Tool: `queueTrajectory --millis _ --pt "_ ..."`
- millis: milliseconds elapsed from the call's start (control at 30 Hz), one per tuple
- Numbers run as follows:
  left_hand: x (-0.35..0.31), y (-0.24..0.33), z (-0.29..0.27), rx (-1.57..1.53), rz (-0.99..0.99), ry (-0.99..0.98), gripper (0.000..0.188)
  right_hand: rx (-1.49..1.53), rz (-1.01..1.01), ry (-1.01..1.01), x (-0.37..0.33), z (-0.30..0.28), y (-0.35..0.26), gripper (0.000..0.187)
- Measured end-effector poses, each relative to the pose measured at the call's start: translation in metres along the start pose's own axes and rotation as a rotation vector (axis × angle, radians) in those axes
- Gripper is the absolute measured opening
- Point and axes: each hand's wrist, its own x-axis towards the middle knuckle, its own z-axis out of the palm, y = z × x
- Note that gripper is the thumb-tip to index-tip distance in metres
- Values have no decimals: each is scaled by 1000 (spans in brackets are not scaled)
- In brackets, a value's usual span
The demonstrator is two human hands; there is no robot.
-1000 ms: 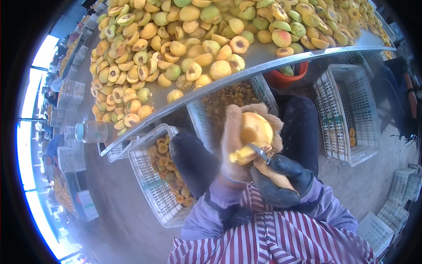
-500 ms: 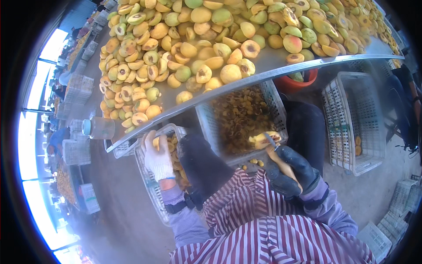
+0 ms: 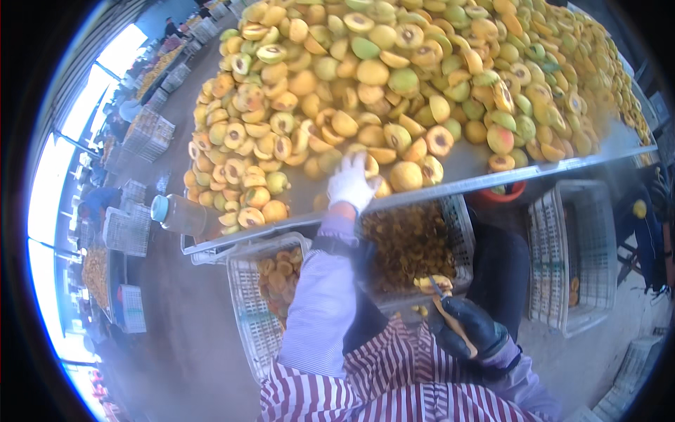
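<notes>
My left hand (image 3: 351, 186), in a white glove, reaches over the metal table edge into the pile of yellow-green peaches (image 3: 373, 72), many of them halved. Its fingers are apart, with the fingertips at a yellow peach (image 3: 371, 166); whether they grip it is hard to see. Lower right, my right hand (image 3: 470, 328), in a dark glove, is closed around the wooden handle of a knife (image 3: 455, 318). At the blade end sits a cut yellow peach piece (image 3: 430, 283), above the near end of a crate (image 3: 460, 228) of brownish peach scraps (image 3: 404, 243).
The table's metal rim (image 3: 450, 187) crosses in front of me. Under it, a white crate (image 3: 246, 309) holds peach halves (image 3: 280, 273). Another white crate (image 3: 568, 260) stands at right, near a red bucket (image 3: 517, 191). A blue-lidded jar (image 3: 179, 213) is by the left corner.
My left hand has moved from over the left crate, where it held a peach piece, up and right onto the pile. My right hand still holds the knife. The view has shifted.
</notes>
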Motion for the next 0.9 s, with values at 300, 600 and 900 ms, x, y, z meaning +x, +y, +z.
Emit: queueTrajectory --millis 300,600,900 --pt "-22 -16 -1 -1039 -202 119 48 -115 7 60 8 -10 -1 49" --pt "-88 26 -44 -1871 -233 -15 50 -208 8 160 1 1 -1 41" --pt "-127 44 -70 -2118 -163 -32 44 -295 -44 273 0 12 8 30"
